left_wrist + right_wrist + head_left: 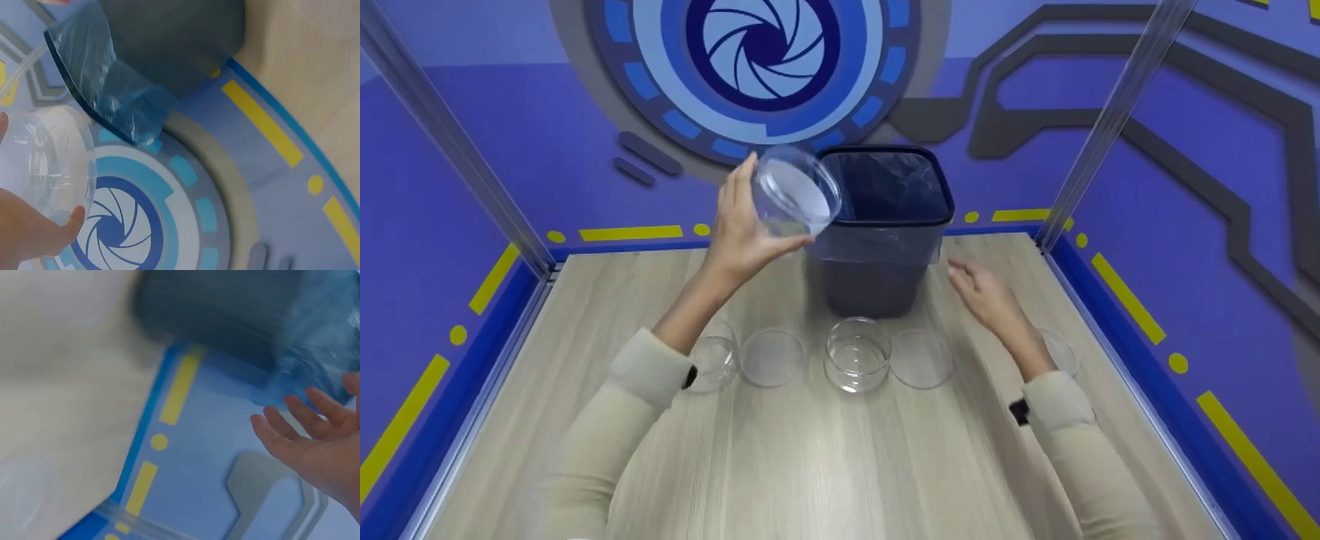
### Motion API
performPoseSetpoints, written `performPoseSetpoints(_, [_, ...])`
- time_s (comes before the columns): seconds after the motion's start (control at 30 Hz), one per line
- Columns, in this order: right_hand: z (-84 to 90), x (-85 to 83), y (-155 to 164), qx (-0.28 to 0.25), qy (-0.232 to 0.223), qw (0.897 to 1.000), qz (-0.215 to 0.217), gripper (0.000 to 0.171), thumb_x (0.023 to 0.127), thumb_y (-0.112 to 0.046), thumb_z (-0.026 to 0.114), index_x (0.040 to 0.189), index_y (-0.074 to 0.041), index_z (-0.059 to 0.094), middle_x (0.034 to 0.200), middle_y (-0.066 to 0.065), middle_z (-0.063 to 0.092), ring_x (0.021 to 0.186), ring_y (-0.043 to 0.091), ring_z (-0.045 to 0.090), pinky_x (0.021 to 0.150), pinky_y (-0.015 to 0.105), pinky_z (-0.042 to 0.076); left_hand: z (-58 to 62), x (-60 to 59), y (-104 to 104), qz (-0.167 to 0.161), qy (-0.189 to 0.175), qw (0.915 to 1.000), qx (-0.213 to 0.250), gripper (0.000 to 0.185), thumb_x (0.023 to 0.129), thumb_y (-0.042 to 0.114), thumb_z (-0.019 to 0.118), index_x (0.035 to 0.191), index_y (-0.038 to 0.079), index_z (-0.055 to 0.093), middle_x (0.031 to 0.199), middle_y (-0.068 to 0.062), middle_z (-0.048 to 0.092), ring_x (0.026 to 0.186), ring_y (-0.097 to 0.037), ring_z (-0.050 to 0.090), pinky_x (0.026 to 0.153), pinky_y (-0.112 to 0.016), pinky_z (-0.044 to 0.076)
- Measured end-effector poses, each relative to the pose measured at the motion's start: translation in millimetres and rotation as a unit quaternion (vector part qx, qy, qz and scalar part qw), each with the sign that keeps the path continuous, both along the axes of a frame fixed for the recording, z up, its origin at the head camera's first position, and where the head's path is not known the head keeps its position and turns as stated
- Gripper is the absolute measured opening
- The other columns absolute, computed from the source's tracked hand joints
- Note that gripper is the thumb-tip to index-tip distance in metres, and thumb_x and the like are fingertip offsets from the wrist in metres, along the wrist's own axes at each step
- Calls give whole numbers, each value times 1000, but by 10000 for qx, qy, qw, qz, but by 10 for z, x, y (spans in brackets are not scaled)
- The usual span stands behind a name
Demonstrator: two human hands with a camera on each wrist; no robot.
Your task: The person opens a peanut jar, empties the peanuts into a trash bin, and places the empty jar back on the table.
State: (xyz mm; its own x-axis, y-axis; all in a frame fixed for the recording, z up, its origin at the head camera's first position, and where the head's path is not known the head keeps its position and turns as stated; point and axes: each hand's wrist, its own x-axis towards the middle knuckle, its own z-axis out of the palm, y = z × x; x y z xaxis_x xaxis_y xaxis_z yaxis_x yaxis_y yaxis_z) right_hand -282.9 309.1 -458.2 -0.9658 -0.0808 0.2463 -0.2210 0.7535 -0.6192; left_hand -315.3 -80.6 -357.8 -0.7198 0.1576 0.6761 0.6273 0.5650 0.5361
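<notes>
My left hand [739, 232] grips a clear round container [796, 191], thumb on one side and fingers on the other. It is tilted, with its round face toward the bin, beside the left rim of a dark trash bin [874, 281] lined with a clear bag [877, 244]. The left wrist view shows the same container [53, 163] beside the thumb. A whitish surface shows through it; whether something lies inside I cannot tell. To the right of the bin, my right hand [986, 296] is in the air and holds nothing; its fingers [292, 424] are spread loosely.
Along the wooden table [810, 465] stand a clear round container [856, 356] and another [712, 360] partly behind my left forearm. Flat clear discs [772, 358] lie beside them, one [1057, 352] partly behind my right arm. Purple walls [1005, 180] enclose the table.
</notes>
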Motion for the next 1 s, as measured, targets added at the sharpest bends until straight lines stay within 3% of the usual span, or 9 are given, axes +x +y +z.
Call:
performPoseSetpoints(0.13, [-265,213,85,1016,183,9944,229,50,105,-27,56,142,7,53,146,31,50,136,49,45,115,60,33,-246,196,-4,-140,-228,9995,189,127,55,40,101,153,-1,33,150,-16,44,134,-31,41,112,-48,39])
performPoseSetpoints(0.23, [-395,355,157,1381,238,9899,220,54,102,-25,60,144,8,50,149,33,45,139,55,37,117,64,27,-419,283,52,-255,-428,9984,248,127,55,43,100,153,-3,32,150,-19,42,138,-31,40,116,-47,37])
performPoseSetpoints(0.4, [-569,593,273,1353,120,9907,-88,57,102,-27,61,146,6,48,152,32,41,141,58,30,115,68,26,-664,354,238,-392,-765,9959,297,127,55,50,98,152,1,32,150,-16,39,136,-29,45,113,-44,42])
performPoseSetpoints(0.57, [-696,810,410,1205,-40,9920,-385,59,102,-28,60,147,8,46,153,34,38,141,59,28,115,69,25,-853,465,480,-793,-940,9922,188,127,53,49,99,153,3,35,150,-13,41,133,-28,49,110,-43,45])
performPoseSetpoints(0.7, [-707,902,540,1109,-106,9924,-530,60,104,-29,57,148,9,43,154,35,35,141,59,26,115,70,23,-987,527,688,-899,-612,9941,-47,124,51,46,100,150,0,40,149,-17,45,136,-33,44,115,-45,40])
performPoseSetpoints(0.83, [-676,960,663,1041,-169,9919,-712,60,104,-29,55,149,9,41,154,36,34,142,60,25,115,70,20,-1160,581,909,-1032,-236,9939,-316,122,49,46,100,147,-2,44,145,-18,50,131,-36,43,111,-49,39])
performPoseSetpoints(1.0, [-624,1007,754,986,-332,9909,-852,61,105,-30,54,150,9,40,155,37,31,143,59,23,116,71,19,-1356,661,1152,-1293,-384,9899,-429,122,51,46,100,147,-2,43,145,-17,50,130,-34,45,107,-49,42])
